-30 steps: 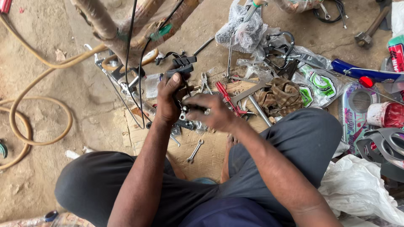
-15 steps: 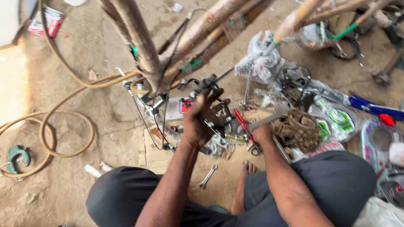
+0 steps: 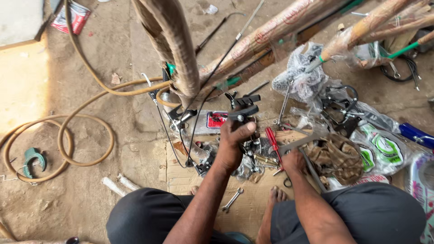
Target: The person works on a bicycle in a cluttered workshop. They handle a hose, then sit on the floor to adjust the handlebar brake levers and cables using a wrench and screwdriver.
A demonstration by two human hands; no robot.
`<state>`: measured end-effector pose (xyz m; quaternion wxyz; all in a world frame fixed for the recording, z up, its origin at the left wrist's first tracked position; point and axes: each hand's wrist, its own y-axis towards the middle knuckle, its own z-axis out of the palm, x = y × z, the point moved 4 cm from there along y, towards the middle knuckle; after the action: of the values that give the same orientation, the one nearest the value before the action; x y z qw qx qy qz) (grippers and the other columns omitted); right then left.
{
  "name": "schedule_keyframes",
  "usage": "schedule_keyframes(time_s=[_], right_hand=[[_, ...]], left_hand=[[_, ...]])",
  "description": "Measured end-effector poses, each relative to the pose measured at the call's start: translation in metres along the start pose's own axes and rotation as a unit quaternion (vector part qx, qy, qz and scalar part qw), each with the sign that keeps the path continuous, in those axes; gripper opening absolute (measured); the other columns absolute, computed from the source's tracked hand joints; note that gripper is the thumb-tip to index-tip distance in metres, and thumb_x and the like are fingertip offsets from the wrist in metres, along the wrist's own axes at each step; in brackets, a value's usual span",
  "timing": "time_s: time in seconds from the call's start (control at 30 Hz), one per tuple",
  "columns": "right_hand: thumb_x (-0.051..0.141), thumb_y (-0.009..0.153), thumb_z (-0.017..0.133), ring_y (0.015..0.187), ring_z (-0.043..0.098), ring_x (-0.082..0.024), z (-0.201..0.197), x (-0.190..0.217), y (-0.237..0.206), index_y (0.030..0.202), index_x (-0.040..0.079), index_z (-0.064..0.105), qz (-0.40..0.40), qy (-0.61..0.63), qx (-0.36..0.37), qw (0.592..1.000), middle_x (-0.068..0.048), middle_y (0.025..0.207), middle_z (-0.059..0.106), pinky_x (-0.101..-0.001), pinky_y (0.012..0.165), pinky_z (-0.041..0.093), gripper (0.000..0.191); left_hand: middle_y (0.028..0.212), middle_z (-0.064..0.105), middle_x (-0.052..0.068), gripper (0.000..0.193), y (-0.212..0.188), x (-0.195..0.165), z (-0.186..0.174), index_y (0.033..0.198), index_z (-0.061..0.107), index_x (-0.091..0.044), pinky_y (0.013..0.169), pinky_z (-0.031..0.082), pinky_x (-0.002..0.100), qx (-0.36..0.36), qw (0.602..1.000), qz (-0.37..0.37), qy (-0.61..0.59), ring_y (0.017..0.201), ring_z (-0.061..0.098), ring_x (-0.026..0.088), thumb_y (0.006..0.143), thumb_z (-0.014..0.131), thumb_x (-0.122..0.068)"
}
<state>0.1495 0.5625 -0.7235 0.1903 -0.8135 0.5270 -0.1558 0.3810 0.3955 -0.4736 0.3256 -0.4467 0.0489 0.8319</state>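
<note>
My left hand (image 3: 235, 142) is shut on a black brake lever (image 3: 244, 107) with a cable running up from it, held just below the paper-wrapped bicycle frame (image 3: 176, 45). My right hand (image 3: 294, 161) rests in the pile of small metal parts to the right, fingers curled by the tip of a red-handled screwdriver (image 3: 271, 138). Whether it grips anything is hidden. A small spanner (image 3: 232, 200) lies on the cardboard sheet (image 3: 190, 180) between my knees.
A tan hose (image 3: 86, 117) loops over the dirt floor at left, beside a teal clamp (image 3: 34, 159). Plastic bags of parts (image 3: 303, 72), a brown bundle (image 3: 337, 158) and a blue tool (image 3: 416, 134) crowd the right. My bare foot (image 3: 273, 199) rests on the cardboard.
The view has tilted up and the frame now fills the top. My left hand raised the brake lever; my right hand left it and went right into the parts pile.
</note>
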Motion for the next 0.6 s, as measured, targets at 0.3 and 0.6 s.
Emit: schedule_keyframes(time_s=[0.3, 0.6], right_hand=[[0.014, 0.092, 0.069, 0.085, 0.069, -0.033, -0.025, 0.004, -0.008, 0.104, -0.001, 0.069, 0.080, 0.195, -0.130, 0.969, -0.020, 0.097, 0.074, -0.0490, 0.075, 0.055, 0.020], [-0.003, 0.081, 0.079, 0.070, 0.074, -0.025, -0.216, 0.089, -0.129, 0.091, 0.003, 0.070, -0.298, 0.723, 0.229, 0.579, -0.014, 0.082, 0.073, -0.0400, 0.059, 0.060, 0.015]], left_hand=[[0.114, 0.056, 0.021, 0.089, -0.006, -0.008, -0.003, 0.147, 0.048, 0.004, 0.086, 0.052, 0.044, 0.029, 0.998, 0.004, -0.061, 0.095, 0.062, 0.032, 0.078, 0.079, -0.043], [0.139, 0.057, 0.031, 0.097, -0.043, -0.059, 0.004, 0.152, 0.043, 0.003, 0.094, 0.057, 0.049, 0.134, 0.984, 0.054, -0.106, 0.105, 0.070, 0.039, 0.075, 0.079, -0.045]])
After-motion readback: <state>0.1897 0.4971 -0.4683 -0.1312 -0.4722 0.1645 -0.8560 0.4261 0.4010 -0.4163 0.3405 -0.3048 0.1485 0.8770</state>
